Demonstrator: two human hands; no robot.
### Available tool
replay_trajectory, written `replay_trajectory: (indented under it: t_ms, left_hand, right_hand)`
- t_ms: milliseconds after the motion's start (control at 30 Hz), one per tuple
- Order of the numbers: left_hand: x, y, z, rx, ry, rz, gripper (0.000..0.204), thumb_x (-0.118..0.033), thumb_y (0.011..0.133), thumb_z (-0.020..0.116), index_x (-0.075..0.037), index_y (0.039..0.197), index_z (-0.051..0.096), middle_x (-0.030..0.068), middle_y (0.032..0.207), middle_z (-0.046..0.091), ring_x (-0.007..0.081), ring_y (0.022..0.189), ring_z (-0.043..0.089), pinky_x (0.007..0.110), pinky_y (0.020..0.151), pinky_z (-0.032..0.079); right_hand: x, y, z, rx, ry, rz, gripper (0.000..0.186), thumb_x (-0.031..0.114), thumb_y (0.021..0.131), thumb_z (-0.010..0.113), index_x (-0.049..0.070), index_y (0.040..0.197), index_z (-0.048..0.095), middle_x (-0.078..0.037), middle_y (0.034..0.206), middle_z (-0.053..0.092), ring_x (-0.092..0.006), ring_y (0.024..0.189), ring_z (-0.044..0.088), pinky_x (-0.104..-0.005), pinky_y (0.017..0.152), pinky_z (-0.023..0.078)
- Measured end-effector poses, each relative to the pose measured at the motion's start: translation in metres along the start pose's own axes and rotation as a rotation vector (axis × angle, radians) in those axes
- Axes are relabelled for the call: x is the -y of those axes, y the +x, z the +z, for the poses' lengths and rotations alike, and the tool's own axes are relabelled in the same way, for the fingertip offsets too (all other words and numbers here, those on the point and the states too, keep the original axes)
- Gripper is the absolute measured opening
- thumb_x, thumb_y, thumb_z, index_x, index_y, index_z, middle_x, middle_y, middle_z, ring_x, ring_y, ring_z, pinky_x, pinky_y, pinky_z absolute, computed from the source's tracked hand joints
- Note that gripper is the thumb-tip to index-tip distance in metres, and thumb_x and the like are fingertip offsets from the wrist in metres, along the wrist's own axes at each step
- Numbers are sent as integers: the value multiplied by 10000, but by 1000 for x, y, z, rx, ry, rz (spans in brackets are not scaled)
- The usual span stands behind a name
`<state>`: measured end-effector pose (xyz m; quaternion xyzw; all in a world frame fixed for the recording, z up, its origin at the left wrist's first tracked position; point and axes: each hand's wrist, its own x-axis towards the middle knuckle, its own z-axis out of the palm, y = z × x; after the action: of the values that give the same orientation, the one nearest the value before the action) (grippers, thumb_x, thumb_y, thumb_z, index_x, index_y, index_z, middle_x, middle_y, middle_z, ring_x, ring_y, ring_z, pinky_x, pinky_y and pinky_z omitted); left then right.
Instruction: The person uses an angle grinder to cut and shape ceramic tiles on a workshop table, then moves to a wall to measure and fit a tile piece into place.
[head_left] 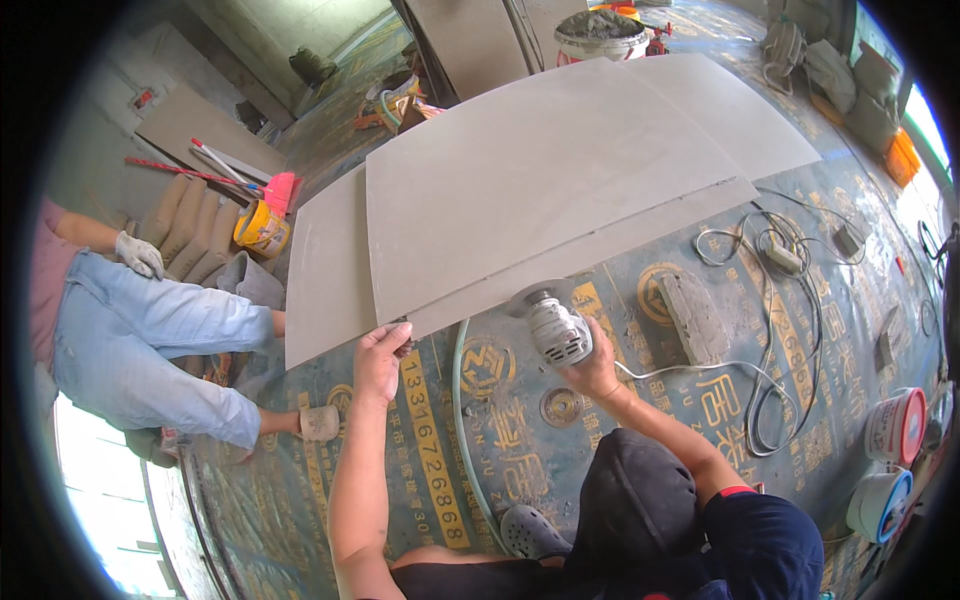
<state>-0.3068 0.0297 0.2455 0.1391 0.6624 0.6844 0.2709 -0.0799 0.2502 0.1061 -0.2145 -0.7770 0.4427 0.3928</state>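
Note:
My right hand (597, 362) is wrapped round the body of an angle grinder (560, 332). The grinder's round disc guard end points toward the near edge of a large grey tile slab (540, 190). A dark scored line runs along the slab close to that near edge. At its near left corner, my left hand (382, 362) is closed on the edge, with a small dark bit showing at the fingertips. The underside of those fingers is hidden. More grey slabs (325, 270) lie beneath, jutting out at left and right.
At the left, a person (150, 330) wearing a glove stands close to the slabs. Grey cables (770, 320) coil on the printed floor sheet to the right, near a cement-covered block (690, 320). A pale hose (460, 430) runs between my arms. Buckets (893, 428) stand at the right.

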Motion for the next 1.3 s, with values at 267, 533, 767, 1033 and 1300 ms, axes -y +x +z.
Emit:
replay_trajectory:
  t_ms: [267,533,767,1033,1300]
  left_hand:
    - [-2,4,-1,-7,51,6,110,-138,854,697,-35,872,665,15,765,613,128,688,539,281,651,404]
    - [-5,3,-5,-16,65,11,138,-128,848,702,-12,917,673,15,777,612,119,706,539,279,665,403]
    - [-7,4,-3,-23,54,-3,93,-113,849,689,-33,874,649,20,763,595,130,692,528,291,667,405]
    - [-14,3,-6,-2,90,-51,95,-114,862,677,-32,880,633,30,765,588,145,697,532,293,671,416]
    - [-20,2,1,16,94,-66,108,-137,877,663,-36,864,629,31,763,585,147,702,541,296,674,424]
  right_hand:
    - [-5,9,-18,-26,52,102,748,204,592,836,46,1246,510,-172,1111,630,-374,1027,620,-426,870,504]
    - [-16,19,-35,-96,176,122,705,244,635,836,45,1239,532,-164,1113,642,-335,1033,636,-405,879,506]
    - [-26,24,-57,-120,222,122,704,214,644,838,33,1247,521,-172,1084,641,-339,1012,638,-401,868,507]
    - [-37,34,-88,-147,293,175,662,127,619,800,34,1215,527,-158,1035,655,-306,976,655,-366,873,507]
    - [-55,43,-114,-209,355,280,730,110,625,792,25,1288,499,-113,1076,655,-198,1007,633,-322,914,493]
